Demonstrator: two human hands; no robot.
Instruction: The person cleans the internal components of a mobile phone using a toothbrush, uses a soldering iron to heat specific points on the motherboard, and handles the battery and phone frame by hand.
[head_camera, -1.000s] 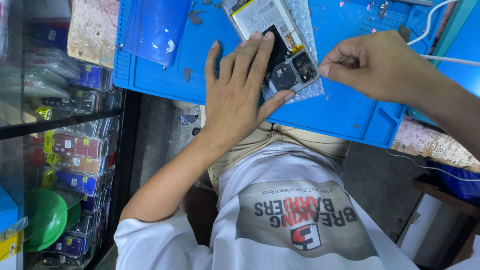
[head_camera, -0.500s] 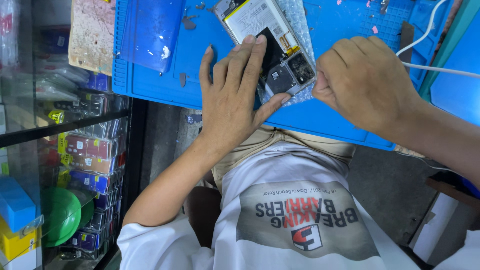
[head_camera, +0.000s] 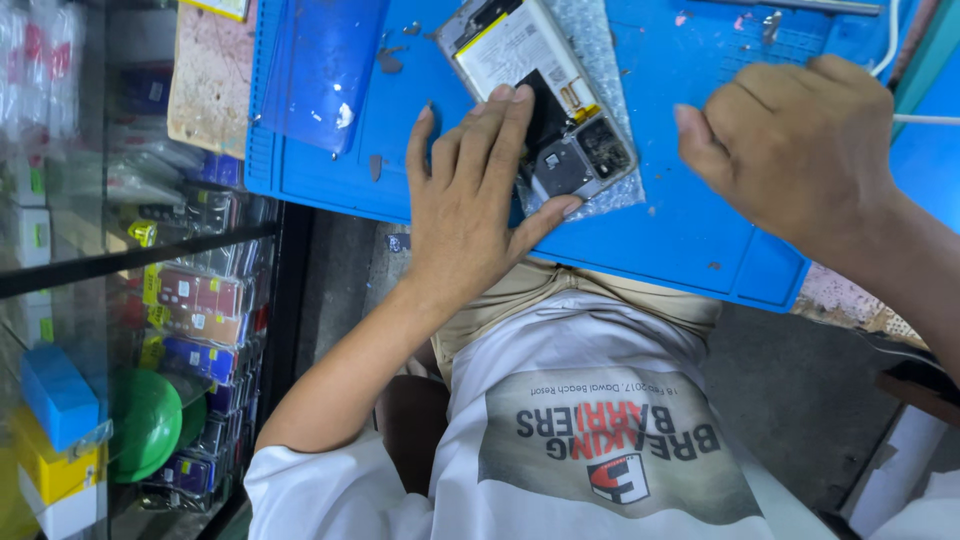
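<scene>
Since the earlier frames the right hand (head_camera: 800, 150) has come off the phone (head_camera: 545, 95) and now sits to its right over the mat (head_camera: 690, 240), apart from the phone. The left hand (head_camera: 480, 195) has stayed on it.

The phone lies back-open on a sheet of bubble wrap (head_camera: 600, 40) near the middle of the blue mat, tilted, with the white battery (head_camera: 510, 50) toward the top and the camera end toward the person. The left hand lies flat and spread, fingers (head_camera: 505, 115) over the dark middle part and thumb against the lower edge by the camera; it presses down and grasps nothing. The right hand is loosely curled with its knuckles toward the camera; whether it pinches a small part or tool cannot be told.

To the left on the mat lies a translucent blue panel (head_camera: 320, 60), and small dark bits (head_camera: 390, 62) are scattered between it and the phone. A white cable (head_camera: 890, 40) runs along the right edge. Shelves (head_camera: 190, 300) of packaged goods stand below the mat on the left.

The risks, as I judge them: the phone rests on slick wrap, so uneven pressure could let it slide or twist. Fingers on the exposed board could strain a connector. The loose bits could be brushed off the mat by a sleeve or wrist.
</scene>
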